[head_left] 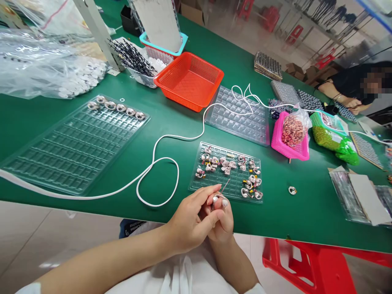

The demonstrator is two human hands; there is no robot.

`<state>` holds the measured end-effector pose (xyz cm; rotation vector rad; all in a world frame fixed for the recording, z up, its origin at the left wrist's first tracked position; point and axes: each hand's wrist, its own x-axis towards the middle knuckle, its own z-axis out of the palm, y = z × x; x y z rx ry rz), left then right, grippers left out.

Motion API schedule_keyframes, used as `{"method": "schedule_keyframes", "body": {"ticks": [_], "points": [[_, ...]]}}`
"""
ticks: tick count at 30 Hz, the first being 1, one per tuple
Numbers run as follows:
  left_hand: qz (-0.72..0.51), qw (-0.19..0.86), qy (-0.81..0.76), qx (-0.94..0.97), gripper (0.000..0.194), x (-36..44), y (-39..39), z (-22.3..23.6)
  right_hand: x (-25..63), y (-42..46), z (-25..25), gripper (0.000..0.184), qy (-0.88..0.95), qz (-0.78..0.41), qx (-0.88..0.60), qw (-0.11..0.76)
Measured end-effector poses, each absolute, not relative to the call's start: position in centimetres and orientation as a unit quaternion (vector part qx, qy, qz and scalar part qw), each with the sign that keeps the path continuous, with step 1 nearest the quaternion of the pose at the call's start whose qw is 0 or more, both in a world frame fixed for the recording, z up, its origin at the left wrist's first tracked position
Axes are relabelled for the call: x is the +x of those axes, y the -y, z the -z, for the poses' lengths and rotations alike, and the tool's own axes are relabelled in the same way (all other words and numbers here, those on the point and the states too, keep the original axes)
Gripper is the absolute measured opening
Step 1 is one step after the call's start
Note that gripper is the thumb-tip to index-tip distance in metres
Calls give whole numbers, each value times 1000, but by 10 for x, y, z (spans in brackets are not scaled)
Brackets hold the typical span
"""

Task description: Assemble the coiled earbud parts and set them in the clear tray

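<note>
Over the near edge of the table, my left hand (190,222) and my right hand (223,226) are closed together. Between their fingertips is a small curved whitish part (219,196), mostly covered by the fingers. A thin pointed metal piece (226,185) sticks up beside it; its lower end is hidden, and I cannot tell which hand grips it. Just beyond my hands lies a clear compartment tray (225,181) with several small whitish rounded parts (228,164), some with yellow and black bits. One similar loose part (292,190) rests to the right on the green table.
At left, a larger clear tray (70,151) holds several silvery rings along its far edge. A white cable (165,136) loops across the table. Beyond are an orange basket (190,77), another clear tray (239,118) and a pink basket (289,151). A person (349,90) sits far right.
</note>
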<state>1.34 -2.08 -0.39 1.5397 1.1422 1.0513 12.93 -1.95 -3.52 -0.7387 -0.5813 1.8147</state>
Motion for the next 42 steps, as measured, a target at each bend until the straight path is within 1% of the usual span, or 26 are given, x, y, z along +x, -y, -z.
{"method": "schedule_keyframes", "body": {"ticks": [7,15,20,23,26,29,31,33,35,37,39,42], "points": [[-436,447,-472,622,47,10,20,1,123,18,34,40,232,-750,-349,511],[-398,432,-529,613,50,14,12,-7,124,8,33,36,161,-787,-320,503],[-371,429,-534,627,54,14,7,-14,124,7,30,32,107,-816,-287,489],[-366,437,-533,626,54,13,7,-14,124,8,31,32,115,-815,-287,490],[-369,454,-517,624,56,9,10,-11,127,10,33,36,174,-796,-305,493],[-386,449,-486,643,62,2,15,-9,138,13,29,36,307,-742,-359,475],[-417,407,-464,667,62,-3,19,-9,147,14,22,29,423,-674,-417,439],[-450,352,-450,686,49,-6,22,-10,155,14,14,20,546,-564,-470,402],[-470,306,-452,693,27,-9,23,-10,159,12,8,19,649,-472,-472,365],[-470,269,-463,702,11,-12,22,-11,160,9,7,15,710,-399,-454,362],[-451,258,-469,715,6,-17,20,-12,157,6,9,14,739,-352,-443,365],[-427,298,-469,714,8,-26,19,-14,152,4,13,12,749,-327,-449,360]]}}
